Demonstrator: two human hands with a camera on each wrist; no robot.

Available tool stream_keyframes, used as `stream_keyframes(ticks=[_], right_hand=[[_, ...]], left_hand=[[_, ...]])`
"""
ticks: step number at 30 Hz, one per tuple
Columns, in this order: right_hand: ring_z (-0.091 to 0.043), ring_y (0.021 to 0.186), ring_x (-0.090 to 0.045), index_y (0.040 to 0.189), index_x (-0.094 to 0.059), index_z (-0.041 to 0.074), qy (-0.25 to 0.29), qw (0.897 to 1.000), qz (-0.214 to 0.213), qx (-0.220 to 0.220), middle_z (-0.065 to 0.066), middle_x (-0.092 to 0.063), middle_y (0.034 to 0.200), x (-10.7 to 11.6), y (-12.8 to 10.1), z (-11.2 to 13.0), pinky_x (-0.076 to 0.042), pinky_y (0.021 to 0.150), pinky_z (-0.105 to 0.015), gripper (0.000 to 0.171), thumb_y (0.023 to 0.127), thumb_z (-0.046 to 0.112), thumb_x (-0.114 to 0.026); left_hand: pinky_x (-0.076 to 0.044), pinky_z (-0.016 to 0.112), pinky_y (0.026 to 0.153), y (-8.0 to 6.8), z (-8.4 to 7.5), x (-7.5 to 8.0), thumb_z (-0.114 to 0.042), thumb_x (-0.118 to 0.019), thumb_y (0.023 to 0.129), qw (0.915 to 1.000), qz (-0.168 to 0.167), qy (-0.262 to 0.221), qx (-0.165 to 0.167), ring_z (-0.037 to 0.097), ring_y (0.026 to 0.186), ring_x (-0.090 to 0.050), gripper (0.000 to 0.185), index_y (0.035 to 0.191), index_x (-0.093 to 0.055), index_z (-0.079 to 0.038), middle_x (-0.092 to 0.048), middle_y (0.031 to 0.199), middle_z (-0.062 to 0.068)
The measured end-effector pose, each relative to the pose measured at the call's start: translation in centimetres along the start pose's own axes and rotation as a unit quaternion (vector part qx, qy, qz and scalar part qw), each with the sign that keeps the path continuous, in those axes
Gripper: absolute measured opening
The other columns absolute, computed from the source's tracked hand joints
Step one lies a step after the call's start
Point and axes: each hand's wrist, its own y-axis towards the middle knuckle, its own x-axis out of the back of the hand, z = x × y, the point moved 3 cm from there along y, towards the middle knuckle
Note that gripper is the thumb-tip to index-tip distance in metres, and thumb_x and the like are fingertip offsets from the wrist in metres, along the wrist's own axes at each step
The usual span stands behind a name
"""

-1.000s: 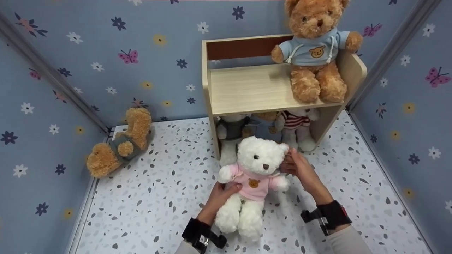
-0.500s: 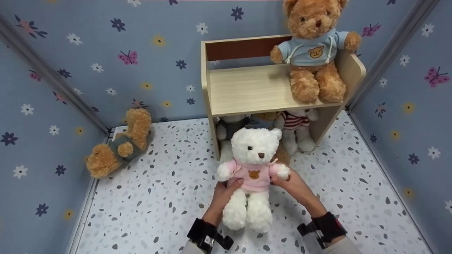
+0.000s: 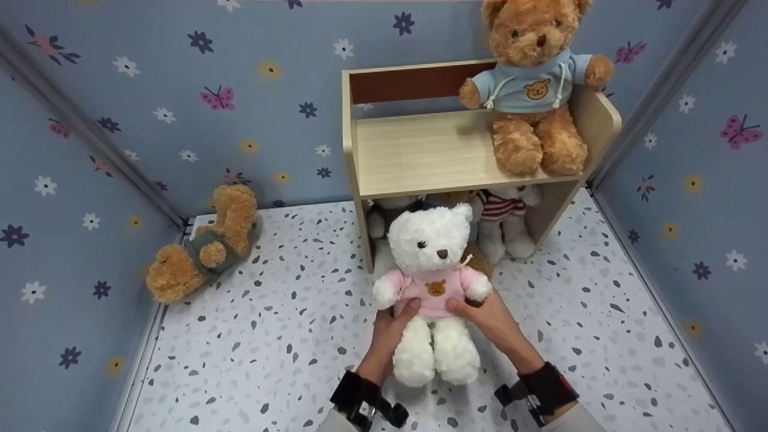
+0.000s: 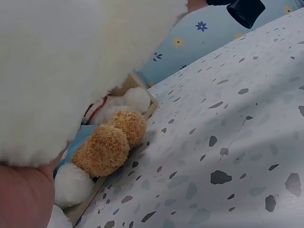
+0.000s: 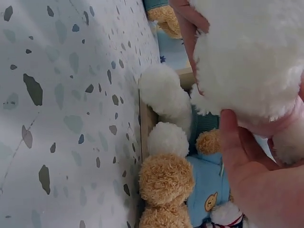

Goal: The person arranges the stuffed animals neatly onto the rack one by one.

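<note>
A white teddy bear [image 3: 429, 240] in a pink shirt is held upright between both hands in front of the shelf. My left hand [image 3: 390, 330] grips its waist on the left, the thumb lying on the shirt's hem. On the other side my right hand [image 3: 495, 318] holds the waist, thumb over the hem and the rest of the fingers behind the bear. In the right wrist view the right hand [image 5: 261, 175] curls against the white fur and pink cloth. White fur of the bear [image 4: 71, 71] fills much of the left wrist view.
Behind the bear stands a wooden shelf [image 3: 414, 153]. A brown teddy in a blue hoodie [image 3: 534, 90] sits on its top board. Below are several teddies, one in a red-striped shirt [image 3: 503, 207]. Another brown teddy [image 3: 204, 246] lies on the speckled floor [image 3: 288, 360] by the left wall.
My right hand has come down from beside the bear's head to its waist and now grips it. The bear has become more upright and moved slightly up, toward the shelf.
</note>
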Motion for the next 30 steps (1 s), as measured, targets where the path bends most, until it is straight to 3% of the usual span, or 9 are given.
stream_keyframes(ticks=[3, 10, 14, 17, 20, 25, 30], right_hand=[[-0.030, 0.119, -0.054, 0.139, -0.049, 0.018, 0.005, 1.000, 0.001, 0.001, -0.010, -0.056, 0.132, -0.2, 0.1, 0.2, -0.045, 0.098, -0.039, 0.053, 0.091, 0.005, -0.067], [-0.028, 0.122, -0.052, 0.139, -0.049, 0.020, 0.017, 0.999, -0.037, 0.000, -0.008, -0.055, 0.134, -0.2, 0.1, 0.0, -0.041, 0.102, -0.037, 0.054, 0.090, 0.008, -0.069], [-0.028, 0.115, -0.057, 0.133, -0.053, 0.013, 0.013, 0.996, -0.087, -0.027, -0.010, -0.059, 0.127, -0.3, -0.1, -0.3, -0.047, 0.096, -0.037, 0.050, 0.087, 0.015, -0.074], [-0.027, 0.107, -0.061, 0.127, -0.057, 0.009, -0.003, 0.991, -0.120, -0.058, -0.011, -0.063, 0.120, -0.3, -0.3, -0.5, -0.051, 0.088, -0.037, 0.049, 0.085, 0.023, -0.076], [-0.028, 0.105, -0.062, 0.126, -0.059, 0.006, -0.013, 0.989, -0.127, -0.070, -0.011, -0.064, 0.118, -0.4, -0.5, -0.4, -0.053, 0.086, -0.037, 0.049, 0.085, 0.026, -0.076], [-0.026, 0.105, -0.062, 0.127, -0.059, 0.005, -0.015, 0.991, -0.115, -0.063, -0.010, -0.064, 0.119, -0.5, -0.5, -0.1, -0.053, 0.085, -0.035, 0.043, 0.089, 0.019, -0.073], [-0.021, 0.091, -0.063, 0.115, -0.063, 0.000, -0.053, 0.989, -0.129, -0.057, -0.011, -0.063, 0.109, -1.1, -0.9, 2.2, -0.053, 0.074, -0.030, 0.029, 0.090, 0.012, -0.069]], left_hand=[[-0.026, 0.034, 0.111, -0.2, 0.0, -0.5, -0.034, -0.071, 0.089, 0.9996, 0.017, -0.017, 0.017, 0.019, 0.131, -0.040, 0.074, 0.148, -0.034, -0.011, -0.042, 0.146, 0.007], [-0.028, 0.036, 0.111, -0.2, -0.2, -1.5, -0.030, -0.068, 0.091, 0.9976, 0.044, -0.054, -0.005, 0.019, 0.131, -0.041, 0.068, 0.149, -0.034, -0.016, -0.043, 0.145, 0.004], [-0.030, 0.034, 0.109, -0.2, -0.2, -1.8, -0.030, -0.068, 0.092, 0.9972, 0.047, -0.057, -0.004, 0.018, 0.129, -0.043, 0.065, 0.147, -0.036, -0.016, -0.046, 0.143, 0.003], [-0.031, 0.034, 0.109, -0.2, -0.2, -1.9, -0.029, -0.067, 0.093, 0.9962, 0.059, -0.062, -0.019, 0.019, 0.128, -0.045, 0.063, 0.147, -0.037, -0.015, -0.047, 0.142, 0.003], [-0.032, 0.036, 0.109, -0.2, -0.4, -1.9, -0.025, -0.065, 0.094, 0.9932, 0.080, -0.072, -0.045, 0.021, 0.128, -0.046, 0.060, 0.146, -0.037, -0.015, -0.049, 0.141, 0.004], [-0.030, 0.035, 0.110, -0.2, -1.0, -1.9, -0.017, -0.063, 0.095, 0.9922, 0.093, -0.060, -0.057, 0.020, 0.130, -0.044, 0.057, 0.147, -0.037, -0.017, -0.047, 0.143, 0.002], [-0.029, 0.035, 0.110, -1.1, -2.7, -2.1, -0.015, -0.064, 0.094, 0.9960, 0.078, -0.021, -0.037, 0.018, 0.131, -0.043, 0.060, 0.147, -0.037, -0.009, -0.046, 0.144, 0.005]])
